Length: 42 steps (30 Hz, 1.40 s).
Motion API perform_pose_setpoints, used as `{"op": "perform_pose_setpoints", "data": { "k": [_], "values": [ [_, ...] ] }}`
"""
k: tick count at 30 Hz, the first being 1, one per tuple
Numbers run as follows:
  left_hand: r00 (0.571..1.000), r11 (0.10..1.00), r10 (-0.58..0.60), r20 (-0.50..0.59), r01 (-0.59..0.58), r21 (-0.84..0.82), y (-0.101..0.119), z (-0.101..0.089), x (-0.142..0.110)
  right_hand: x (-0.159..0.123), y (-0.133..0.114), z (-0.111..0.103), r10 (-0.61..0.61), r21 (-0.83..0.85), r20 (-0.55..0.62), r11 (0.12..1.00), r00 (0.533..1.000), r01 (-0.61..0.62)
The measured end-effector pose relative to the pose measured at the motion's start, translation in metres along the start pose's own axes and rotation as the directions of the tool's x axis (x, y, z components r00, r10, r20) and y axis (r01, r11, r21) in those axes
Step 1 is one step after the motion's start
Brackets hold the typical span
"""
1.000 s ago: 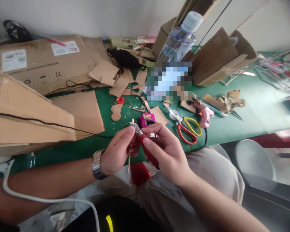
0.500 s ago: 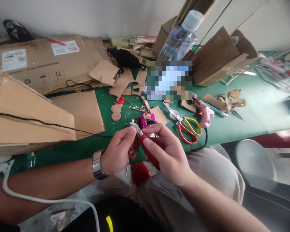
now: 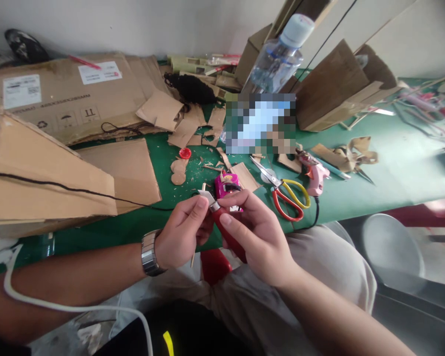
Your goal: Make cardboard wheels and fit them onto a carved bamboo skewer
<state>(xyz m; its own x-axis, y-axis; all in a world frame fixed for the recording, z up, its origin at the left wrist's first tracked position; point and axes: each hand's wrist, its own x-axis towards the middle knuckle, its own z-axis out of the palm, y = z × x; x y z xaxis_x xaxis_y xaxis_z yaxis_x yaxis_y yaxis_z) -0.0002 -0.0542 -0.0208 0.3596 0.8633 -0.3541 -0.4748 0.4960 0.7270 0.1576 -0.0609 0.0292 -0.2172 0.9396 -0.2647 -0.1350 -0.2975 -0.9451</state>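
My right hand [image 3: 257, 235] is closed around the red handle of a short-bladed knife [image 3: 228, 232]. The knife's blade [image 3: 206, 196] points up and left, and my left thumb rests against it. Between the fingers of my left hand [image 3: 183, 230] is a thin wooden stick [image 3: 193, 259]; its lower end shows below the hand and its tip sits beside the blade. My left fingers hide the middle of the stick. Just beyond both hands lies a bright pink object [image 3: 224, 184], partly covered by my right hand.
Scissors [image 3: 278, 185] and a pink glue gun [image 3: 315, 175] lie to the right on the green table [image 3: 371, 183]. A cardboard construction [image 3: 48, 173] stands left. Cardboard scraps [image 3: 185, 131], a red cap [image 3: 185, 153] and a water bottle [image 3: 276, 59] are farther back.
The stick has shifted slightly against the blade; its lower end has moved a little to the left. Both hands keep nearly the same place and grip.
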Motion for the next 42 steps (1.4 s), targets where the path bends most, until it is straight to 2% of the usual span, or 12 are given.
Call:
{"op": "perform_pose_setpoints", "data": {
  "k": [5, 12, 23, 31, 36, 42],
  "values": [
    [0.999, 1.000, 0.008, -0.037, -0.007, 0.027, 0.003, 0.003, 0.000, 0.001, 0.000, 0.001, 0.007, -0.010, -0.013, 1.000, 1.000, -0.007],
    [1.000, 1.000, 0.021, -0.005, -0.021, 0.012, 0.007, 0.006, 0.002, 0.002, 0.000, 0.001, 0.034, -0.006, -0.020, 0.999, 0.999, -0.034],
    [1.000, 1.000, -0.006, 0.004, 0.006, 0.010, 0.010, 0.009, 0.001, 0.003, -0.001, 0.001, -0.023, -0.084, -0.051, 0.996, 0.998, 0.019],
    [0.999, 0.995, 0.010, 0.048, -0.015, 0.100, -0.004, 0.002, -0.001, 0.004, -0.002, 0.002, -0.006, -0.013, -0.062, 1.000, 0.998, 0.005],
    [0.999, 1.000, 0.007, 0.042, -0.006, -0.015, 0.000, 0.002, 0.003, 0.004, -0.004, 0.001, -0.060, -0.116, -0.094, 0.992, 0.994, 0.049],
    [1.000, 0.998, -0.010, 0.030, 0.012, -0.058, 0.006, 0.001, 0.004, 0.003, -0.001, 0.001, -0.007, -0.073, -0.037, 0.997, 0.999, 0.004]
  ]
}}
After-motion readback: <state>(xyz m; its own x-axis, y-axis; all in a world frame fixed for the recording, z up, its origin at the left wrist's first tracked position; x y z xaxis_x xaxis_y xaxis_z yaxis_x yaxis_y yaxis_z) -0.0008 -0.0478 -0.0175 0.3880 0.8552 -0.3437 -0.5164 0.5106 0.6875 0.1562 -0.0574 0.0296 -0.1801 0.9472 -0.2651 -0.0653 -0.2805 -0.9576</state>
